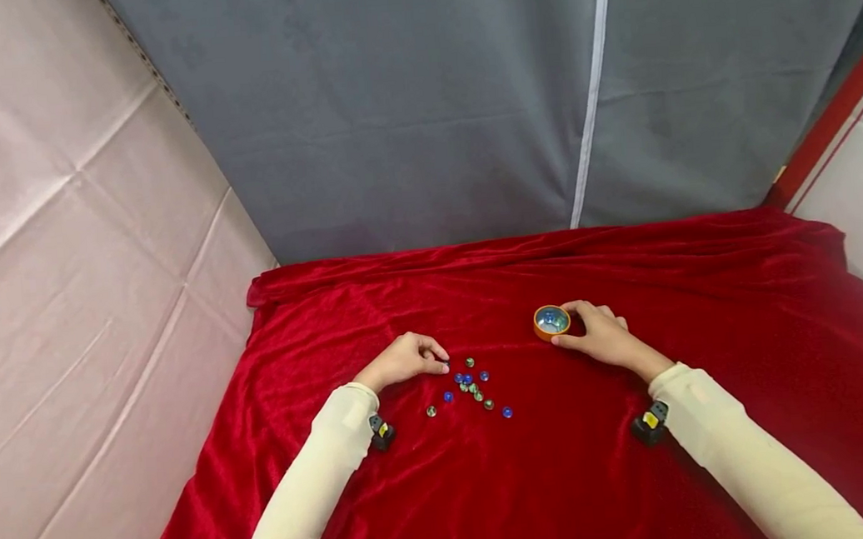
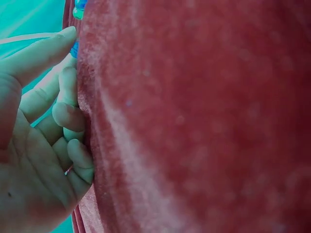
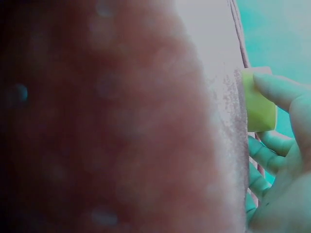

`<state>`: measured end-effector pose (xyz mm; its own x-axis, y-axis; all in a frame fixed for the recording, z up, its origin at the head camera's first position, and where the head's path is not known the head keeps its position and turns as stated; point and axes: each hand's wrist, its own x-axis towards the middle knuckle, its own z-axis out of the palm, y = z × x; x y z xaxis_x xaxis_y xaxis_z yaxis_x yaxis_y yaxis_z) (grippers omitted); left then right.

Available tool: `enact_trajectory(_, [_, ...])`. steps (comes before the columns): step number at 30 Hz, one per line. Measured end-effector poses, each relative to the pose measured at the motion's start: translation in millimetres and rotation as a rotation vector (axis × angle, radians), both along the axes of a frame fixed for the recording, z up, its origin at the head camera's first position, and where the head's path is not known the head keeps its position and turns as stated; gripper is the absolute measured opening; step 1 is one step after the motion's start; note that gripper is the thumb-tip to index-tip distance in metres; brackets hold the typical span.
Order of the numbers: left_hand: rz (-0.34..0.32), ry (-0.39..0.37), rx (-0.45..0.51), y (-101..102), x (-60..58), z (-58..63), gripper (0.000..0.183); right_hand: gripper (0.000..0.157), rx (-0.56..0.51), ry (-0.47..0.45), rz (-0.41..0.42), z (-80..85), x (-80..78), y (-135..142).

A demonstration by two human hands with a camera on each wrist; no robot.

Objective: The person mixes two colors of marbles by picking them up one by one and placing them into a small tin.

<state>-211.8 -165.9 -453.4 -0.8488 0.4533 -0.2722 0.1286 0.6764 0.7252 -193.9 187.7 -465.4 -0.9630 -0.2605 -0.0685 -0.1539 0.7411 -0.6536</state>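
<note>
My left hand (image 1: 408, 359) pinches a blue marble (image 2: 74, 49) between thumb and index finger, low over the red cloth. In the head view only a dark bit of that marble shows at the fingertips. Just right of this hand lie loose marbles, some blue (image 1: 507, 412) and some clear with a green swirl (image 1: 431, 411). My right hand (image 1: 603, 334) grips a small round orange-rimmed container (image 1: 544, 334) from its right side, thumb on the near side. Blue and green marbles (image 1: 552, 318) show inside it. In the right wrist view its side (image 3: 260, 104) looks yellow-green.
Wrinkled red velvet cloth (image 1: 566, 477) covers the table. A grey curtain (image 1: 407, 137) hangs behind it, and a pale sheet (image 1: 90, 327) stands along the left. Each wrist carries a small black camera (image 1: 649, 425).
</note>
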Motion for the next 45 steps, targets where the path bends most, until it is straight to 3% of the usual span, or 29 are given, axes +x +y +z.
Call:
enact_trajectory(12, [0.025,-0.034,-0.015,-0.7,-1.8,-3.7,0.018,0.066,0.011,-0.006,-0.009,-4.4,-1.4,-0.3])
enact_trajectory(28, [0.042,-0.025,-0.032,-0.1,-0.5,-5.5,0.017,0.067,0.009,-0.008,-0.002,-4.2,-2.2,-0.4])
enact_trajectory(45, [0.002,-0.020,-0.022,-0.9,-4.6,0.0,0.016,0.067,0.003,-0.007,-0.004,-3.3,-2.2,0.1])
